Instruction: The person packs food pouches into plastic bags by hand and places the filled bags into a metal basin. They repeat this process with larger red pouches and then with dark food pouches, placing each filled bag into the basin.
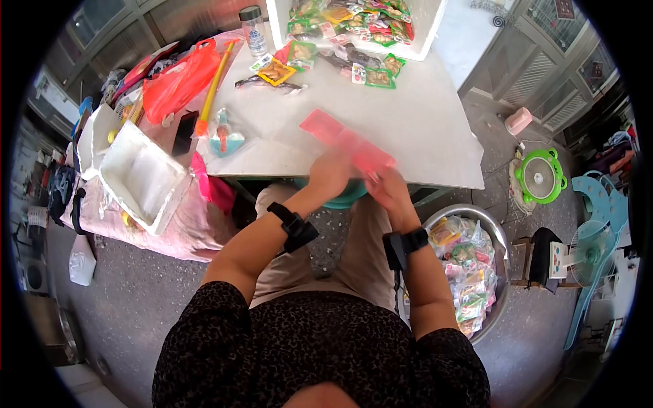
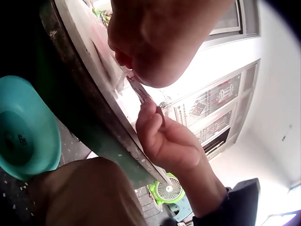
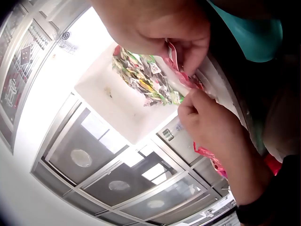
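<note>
A pink strip of flat packets (image 1: 322,126) stretches over the front edge of the white-topped table (image 1: 435,146), its far end lying toward the table's middle. My left hand (image 1: 330,173), blurred, grips the strip near its middle, the fingers curled in. At the near end, my right hand (image 1: 390,191) pinches the strip between thumb and fingers. Seen from the right wrist, the strip (image 3: 175,68) runs between the two hands, which are close together. The left wrist view has the right hand (image 2: 164,141) holding a thin edge of it.
A white foam box (image 1: 435,27) of colourful snack packets stands at the back, with loose packets (image 1: 379,77) before it. A metal basin (image 1: 505,272) full of packets is at the right. A teal basin (image 2: 44,136) sits below the table edge. A foam tray (image 1: 146,170) lies left.
</note>
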Motion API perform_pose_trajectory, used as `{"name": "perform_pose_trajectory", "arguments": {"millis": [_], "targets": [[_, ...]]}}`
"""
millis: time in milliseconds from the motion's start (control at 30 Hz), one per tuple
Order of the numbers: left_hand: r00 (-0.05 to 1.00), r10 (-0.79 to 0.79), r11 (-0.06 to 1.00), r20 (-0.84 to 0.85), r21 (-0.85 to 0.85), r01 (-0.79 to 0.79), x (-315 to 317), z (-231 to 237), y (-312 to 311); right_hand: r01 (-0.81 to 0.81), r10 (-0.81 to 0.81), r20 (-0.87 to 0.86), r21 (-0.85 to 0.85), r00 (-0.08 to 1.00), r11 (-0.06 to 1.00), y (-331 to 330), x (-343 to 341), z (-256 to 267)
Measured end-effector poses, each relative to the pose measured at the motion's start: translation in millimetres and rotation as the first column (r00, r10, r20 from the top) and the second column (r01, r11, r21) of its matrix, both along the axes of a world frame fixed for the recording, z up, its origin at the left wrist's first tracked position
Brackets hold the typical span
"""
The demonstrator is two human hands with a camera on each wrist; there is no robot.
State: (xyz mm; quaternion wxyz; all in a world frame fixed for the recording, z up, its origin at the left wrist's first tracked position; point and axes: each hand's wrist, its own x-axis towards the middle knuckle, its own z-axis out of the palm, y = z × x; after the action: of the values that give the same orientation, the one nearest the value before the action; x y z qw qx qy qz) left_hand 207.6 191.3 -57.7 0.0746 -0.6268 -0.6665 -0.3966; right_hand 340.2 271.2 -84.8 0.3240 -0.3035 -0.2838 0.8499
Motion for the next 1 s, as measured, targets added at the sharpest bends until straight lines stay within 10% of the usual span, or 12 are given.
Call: {"name": "perform_pose_trajectory", "arguments": {"millis": [100, 133, 200, 300, 400, 700, 833, 900, 1000], "targets": [[0.991, -0.079, 0.974, 0.105, -0.203, 0.099, 0.0, 15.9, -6.4, -0.338, 0.344, -0.163, 0.063, 0.925, 0.939, 8.1, -21.5, -9.8], [0.996, -0.052, 0.980, 0.078, -0.188, 0.066, -1.8, 11.6, -6.1, -0.344, 0.340, 0.055, 0.084, 0.939, 0.935, 8.2, -24.9, -10.2], [1.000, 0.000, 0.988, 0.026, -0.155, 0.004, -3.3, -0.6, -3.7, -0.364, 0.270, 0.472, 0.119, 0.839, 0.924, -7.7, -30.6, 33.7], [0.999, -0.025, 1.000, 0.045, -0.015, 0.026, -3.5, 4.2, -5.5, -0.545, 0.284, 0.540, 0.418, 0.793, 0.727, 21.5, -20.1, 18.9], [1.000, 0.000, 0.998, -0.013, -0.055, -0.001, -8.6, -14.1, -3.6, -0.495, -0.071, 0.715, 0.548, 0.696, 0.674, 15.3, -25.7, 17.3], [0.996, -0.058, 0.977, 0.060, -0.203, 0.070, -25.8, 1.0, -5.3, -0.365, 0.329, 0.253, 0.109, 0.910, 0.925, 12.8, -57.1, 10.9], [0.962, -0.200, 0.938, 0.184, -0.247, 0.242, -63.3, 25.4, 3.3, -0.474, -0.094, 0.684, 0.591, 0.724, 0.653, 25.3, -44.6, 25.2], [0.990, -0.125, 0.949, 0.061, -0.283, 0.137, -102.9, 42.6, 24.8, -0.414, -0.558, 0.467, 0.881, 0.686, 0.229, 38.7, -36.0, 4.9], [0.974, 0.020, 0.897, -0.228, -0.426, -0.118, -180.7, 48.9, 70.3, -0.365, -0.671, 0.250, 0.930, 0.698, -0.033, 51.6, -28.4, -14.2]]}}
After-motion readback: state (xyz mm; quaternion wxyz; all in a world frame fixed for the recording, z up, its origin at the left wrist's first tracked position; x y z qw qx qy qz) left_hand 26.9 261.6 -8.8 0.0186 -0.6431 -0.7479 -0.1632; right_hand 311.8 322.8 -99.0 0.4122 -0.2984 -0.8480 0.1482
